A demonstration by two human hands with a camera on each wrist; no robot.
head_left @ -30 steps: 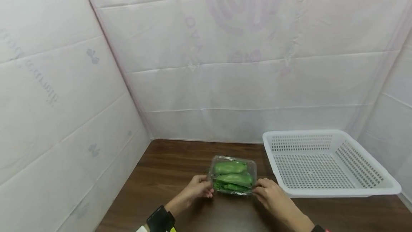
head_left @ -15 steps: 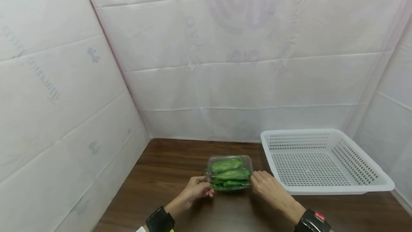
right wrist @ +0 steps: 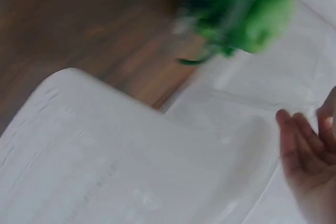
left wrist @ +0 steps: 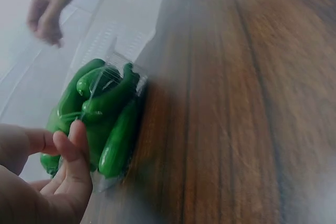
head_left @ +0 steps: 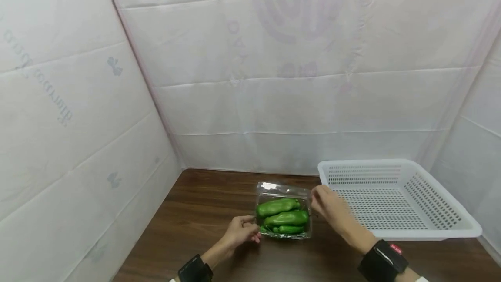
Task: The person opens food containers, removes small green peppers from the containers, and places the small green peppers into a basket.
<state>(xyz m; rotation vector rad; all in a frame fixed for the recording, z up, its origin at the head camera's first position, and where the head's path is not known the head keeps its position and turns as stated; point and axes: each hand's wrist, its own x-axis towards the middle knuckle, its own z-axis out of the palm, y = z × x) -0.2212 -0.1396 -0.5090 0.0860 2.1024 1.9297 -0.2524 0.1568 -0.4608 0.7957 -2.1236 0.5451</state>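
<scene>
While the clear plastic clamshell box [head_left: 283, 212] sits on the dark wood-grain bench [head_left: 203, 212], its thin glossy lid [head_left: 282, 189] stands raised at the far edge, catching a glint of light. Inside lie several smooth, glossy green peppers [head_left: 282, 218], long and slightly curved, packed side by side; the left wrist view shows them pressed against the transparent wall.

The left hand [head_left: 241, 230] rests at the box's near left corner, its fingers [left wrist: 68, 153] curled against the plastic side, holding it. The right hand [head_left: 328, 203] is at the lid's right edge beside the box; whether its fingers pinch the lid or only touch it cannot be told, and the right wrist view is too blurred to settle it.

Just right of the box stands a white plastic basket [head_left: 442, 229], rectangular with sloping perforated walls and a perforated floor. Pale creased sheeting [head_left: 274, 99] with faint printing walls the bench on three sides. Both wrists carry black bands [head_left: 381, 259].
</scene>
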